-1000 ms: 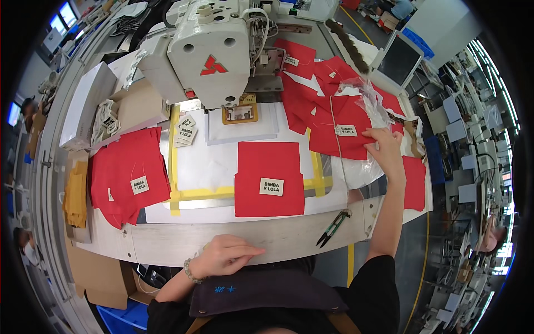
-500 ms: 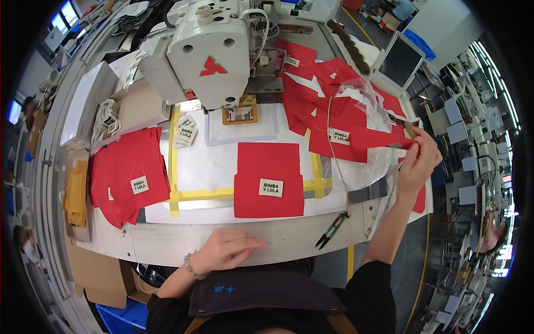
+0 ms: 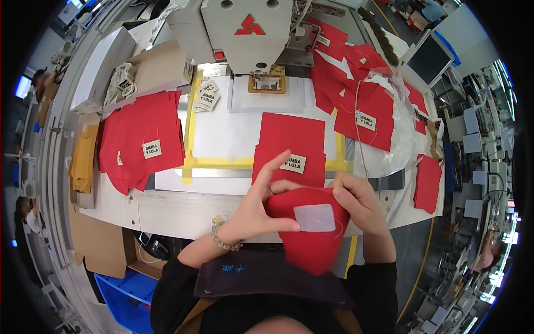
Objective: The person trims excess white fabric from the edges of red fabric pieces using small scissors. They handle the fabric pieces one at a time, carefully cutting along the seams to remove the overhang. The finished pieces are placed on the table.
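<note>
My right hand (image 3: 364, 207) pinches the upper right edge of a red fabric piece (image 3: 312, 253) above the table's front edge. My left hand (image 3: 258, 207) grips its left side, thumb in front near a pale grey rectangular patch (image 3: 315, 217) and the index finger stretched up. A loose thread trails beside that patch. Just beyond my hands lies another red fabric piece (image 3: 292, 133) with a white printed label (image 3: 293, 162), which my left fingers partly cover. Farther back, the sewing machine (image 3: 245, 33) stands over a small yellow-brown frame (image 3: 267, 84).
A stack of red pieces (image 3: 139, 122) lies left, beside loose labels (image 3: 208, 99) and an open box (image 3: 161, 67). Yellow pieces (image 3: 83, 158) fill a narrow box. At right, red pieces (image 3: 347, 114) lie with clear plastic (image 3: 397, 133) and a hanging cord (image 3: 356, 128).
My right hand has brought a red piece from the right-hand pile to in front of me. My left hand has risen and taken hold of it. The view has shifted.
</note>
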{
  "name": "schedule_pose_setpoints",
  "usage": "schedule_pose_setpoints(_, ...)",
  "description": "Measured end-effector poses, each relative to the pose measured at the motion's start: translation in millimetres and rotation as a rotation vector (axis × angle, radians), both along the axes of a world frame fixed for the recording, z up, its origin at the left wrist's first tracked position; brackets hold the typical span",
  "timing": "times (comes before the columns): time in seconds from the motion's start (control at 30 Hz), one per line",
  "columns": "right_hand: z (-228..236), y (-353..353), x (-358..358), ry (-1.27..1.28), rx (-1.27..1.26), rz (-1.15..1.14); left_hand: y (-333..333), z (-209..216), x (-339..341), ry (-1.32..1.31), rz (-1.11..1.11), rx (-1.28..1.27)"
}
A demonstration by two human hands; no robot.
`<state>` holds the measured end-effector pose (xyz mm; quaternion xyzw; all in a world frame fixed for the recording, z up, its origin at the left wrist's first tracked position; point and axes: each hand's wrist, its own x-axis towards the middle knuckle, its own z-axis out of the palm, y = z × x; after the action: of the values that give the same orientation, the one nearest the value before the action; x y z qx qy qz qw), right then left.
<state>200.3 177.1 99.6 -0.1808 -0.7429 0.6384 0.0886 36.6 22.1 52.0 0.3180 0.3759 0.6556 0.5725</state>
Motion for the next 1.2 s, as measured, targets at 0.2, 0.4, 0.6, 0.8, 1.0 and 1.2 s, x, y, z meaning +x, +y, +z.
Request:
schedule_pose_setpoints(0.2, -32, -5, -14, 0.033, -0.093, -0.113, -1, -31, 1, -0.332, -0.017, -0.194)
schedule_pose_setpoints(0.4, -44, -6, -5, -0.024, -0.011, -0.213, 5, -33, 7, -0.131, 0.011, -0.204)
schedule_pose_setpoints(0.6, -2, 24, 38, -0.261, 0.84, 0.044, 4, -24, 0, -0.039, 0.024, -0.203)
schedule_pose_setpoints(0.8, -34, 7, 80, -0.428, 0.847, 0.338, 2, -26, -4, 0.049, -0.026, -0.251)
schedule_pose_setpoints(1.0, -54, 3, 96, -0.456, 1.002, 0.215, 3, -34, 0, 0.0, 0.009, -0.313)
schedule_pose_setpoints(1.2, -64, -3, 95, -0.322, 1.019, 0.069, 3, -31, 0, -0.043, 0.076, -0.32)
